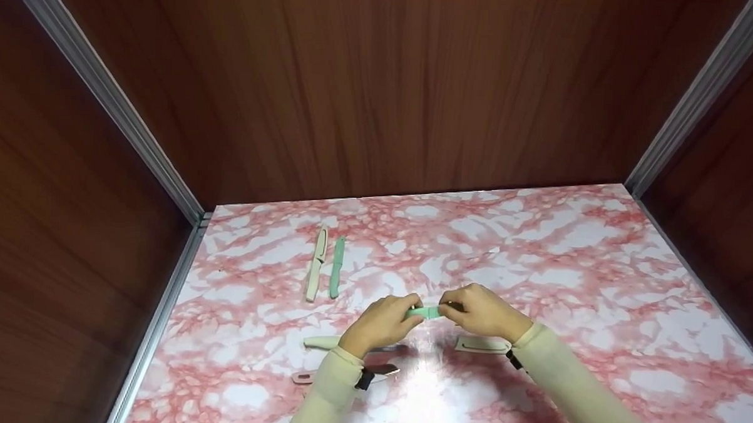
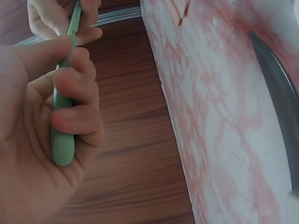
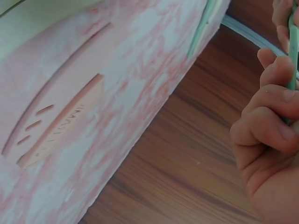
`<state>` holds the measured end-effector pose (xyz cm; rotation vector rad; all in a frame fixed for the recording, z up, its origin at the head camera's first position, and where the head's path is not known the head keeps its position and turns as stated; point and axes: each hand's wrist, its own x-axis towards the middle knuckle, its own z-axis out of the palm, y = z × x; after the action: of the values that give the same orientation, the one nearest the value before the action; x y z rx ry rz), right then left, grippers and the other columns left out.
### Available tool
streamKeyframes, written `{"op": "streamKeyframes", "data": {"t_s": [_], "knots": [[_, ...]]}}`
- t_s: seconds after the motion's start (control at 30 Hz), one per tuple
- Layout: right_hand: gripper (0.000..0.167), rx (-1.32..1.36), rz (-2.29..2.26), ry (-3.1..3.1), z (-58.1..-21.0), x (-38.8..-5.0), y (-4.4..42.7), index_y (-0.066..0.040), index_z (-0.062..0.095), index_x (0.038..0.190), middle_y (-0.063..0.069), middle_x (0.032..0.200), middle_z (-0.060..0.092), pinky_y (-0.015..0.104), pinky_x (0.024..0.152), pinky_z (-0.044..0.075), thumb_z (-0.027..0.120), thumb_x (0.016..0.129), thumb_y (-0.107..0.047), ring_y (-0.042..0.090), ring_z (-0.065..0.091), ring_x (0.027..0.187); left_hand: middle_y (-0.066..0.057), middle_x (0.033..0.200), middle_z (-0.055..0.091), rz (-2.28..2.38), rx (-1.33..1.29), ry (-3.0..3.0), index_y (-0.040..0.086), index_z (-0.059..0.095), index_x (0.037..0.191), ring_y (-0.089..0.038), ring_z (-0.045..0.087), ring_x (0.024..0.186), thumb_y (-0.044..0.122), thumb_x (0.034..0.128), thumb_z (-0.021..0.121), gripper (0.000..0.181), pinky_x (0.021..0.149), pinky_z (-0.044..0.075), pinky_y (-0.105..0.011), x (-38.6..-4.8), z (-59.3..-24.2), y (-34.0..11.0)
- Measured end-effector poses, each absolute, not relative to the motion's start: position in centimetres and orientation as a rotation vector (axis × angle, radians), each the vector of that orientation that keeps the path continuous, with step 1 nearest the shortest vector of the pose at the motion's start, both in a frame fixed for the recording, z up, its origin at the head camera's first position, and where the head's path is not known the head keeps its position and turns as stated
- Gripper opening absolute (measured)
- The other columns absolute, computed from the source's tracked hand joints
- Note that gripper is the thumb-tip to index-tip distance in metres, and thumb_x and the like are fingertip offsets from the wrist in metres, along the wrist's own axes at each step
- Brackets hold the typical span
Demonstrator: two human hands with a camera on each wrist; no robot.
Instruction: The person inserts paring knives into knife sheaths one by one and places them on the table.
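My left hand grips the handle of a green knife, its fingers curled round it in the left wrist view. My right hand pinches the green sheath at the knife's other end; handle and sheath meet in line between the hands, and no blade shows there. Below my left hand and forearm lie a cream-handled knife and a pink-handled knife, both with bare blades partly hidden by the arm. Under my right wrist a pale cream sheath lies flat.
Farther back at the left, a cream knife and a green knife lie side by side in sheaths. A dark bare blade points upward in the left wrist view. Brown wood panels with metal edge strips enclose the marbled red-and-white table.
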<state>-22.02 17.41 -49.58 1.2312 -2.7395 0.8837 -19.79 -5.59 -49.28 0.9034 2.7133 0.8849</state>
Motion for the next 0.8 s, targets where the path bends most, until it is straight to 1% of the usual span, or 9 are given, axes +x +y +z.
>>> {"op": "streamKeyframes", "data": {"t_s": [0.13, 0.23, 0.33, 0.4, 0.53, 0.6, 0.7, 0.8], "knots": [[0.019, 1.185, 0.9, -2.768, -49.7, -22.2, 17.9, -0.016, 0.066, 0.084, -0.014, 0.061, 0.047, 0.022, 0.051, 0.04, 0.054, 0.097, -0.024, -0.001, 0.039, 0.05, 0.009, 0.072, 0.05, 0.896, 0.872, 2.715, 0.019, 0.058, 0.102, -0.007, 0.042, 0.058, 0.032, 0.0974, 0.053, 0.015, 0.056, 0.037, -0.025, -19.9, -49.3, -6.3], [0.023, 1.127, 0.914, -2.81, -49.5, -22.3, 18.4, -0.019, 0.06, 0.079, -0.015, 0.056, 0.042, 0.021, 0.048, 0.036, 0.051, 0.099, -0.027, -0.001, 0.033, 0.046, 0.009, 0.071, 0.05, 0.91, 0.854, 2.728, 0.018, 0.059, 0.102, -0.007, 0.041, 0.058, 0.032, 0.0972, 0.053, 0.016, 0.056, 0.037, -0.025, -20.1, -49.3, -6.9], [0.027, 1.07, 0.91, -2.858, -49.3, -22.3, 19.0, -0.021, 0.056, 0.076, -0.014, 0.052, 0.037, 0.021, 0.046, 0.031, 0.048, 0.1, -0.031, -0.001, 0.028, 0.043, 0.009, 0.074, 0.054, 0.928, 0.832, 2.735, 0.018, 0.06, 0.102, -0.007, 0.044, 0.06, 0.033, 0.097, 0.053, 0.016, 0.06, 0.04, -0.027, -20.3, -49.2, -7.6], [0.026, 1.041, 0.903, -2.871, -49.3, -22.3, 19.5, -0.02, 0.058, 0.079, -0.014, 0.053, 0.038, 0.022, 0.047, 0.031, 0.047, 0.1, -0.032, 0.0, 0.028, 0.044, 0.009, 0.077, 0.057, 0.956, 0.812, 2.742, 0.019, 0.06, 0.102, -0.008, 0.047, 0.062, 0.032, 0.0969, 0.054, 0.016, 0.063, 0.042, -0.028, -20.6, -49.1, -8.1], [0.021, 1.018, 0.913, -2.877, -49.7, -22.3, 20.3, -0.019, 0.063, 0.086, -0.014, 0.058, 0.043, 0.023, 0.05, 0.034, 0.049, 0.1, -0.029, 0.0, 0.031, 0.047, 0.005, 0.08, 0.058, 1.05, 0.711, 2.792, 0.015, 0.06, 0.098, -0.011, 0.051, 0.068, 0.028, 0.0968, 0.054, 0.014, 0.066, 0.044, -0.03, -21.5, -49.2, -9.0], [0.021, 1.014, 0.914, -2.876, -50.0, -22.2, 20.5, -0.02, 0.06, 0.083, -0.015, 0.058, 0.041, 0.022, 0.05, 0.033, 0.049, 0.099, -0.027, 0.0, 0.03, 0.048, 0.002, 0.081, 0.059, 1.094, 0.631, 2.836, 0.012, 0.061, 0.096, -0.013, 0.052, 0.069, 0.025, 0.0964, 0.055, 0.014, 0.066, 0.045, -0.032, -22.1, -49.3, -9.4], [0.024, 1.014, 0.906, -2.886, -50.4, -22.1, 20.7, -0.022, 0.057, 0.079, -0.014, 0.055, 0.035, 0.021, 0.049, 0.031, 0.048, 0.1, -0.029, -0.001, 0.028, 0.047, -0.003, 0.087, 0.061, 1.099, 0.524, 2.906, 0.007, 0.061, 0.097, -0.018, 0.056, 0.078, 0.02, 0.096, 0.055, 0.014, 0.071, 0.047, -0.036, -23.1, -49.3, -9.9], [0.022, 1.007, 0.901, -2.895, -50.7, -22.0, 20.8, -0.023, 0.06, 0.081, -0.015, 0.054, 0.035, 0.021, 0.048, 0.031, 0.049, 0.099, -0.027, -0.001, 0.026, 0.046, -0.01, 0.093, 0.063, 1.061, 0.433, 2.962, 0.002, 0.061, 0.1, -0.025, 0.06, 0.087, 0.015, 0.0943, 0.056, 0.015, 0.077, 0.048, -0.04, -24.1, -49.5, -10.1]]}}
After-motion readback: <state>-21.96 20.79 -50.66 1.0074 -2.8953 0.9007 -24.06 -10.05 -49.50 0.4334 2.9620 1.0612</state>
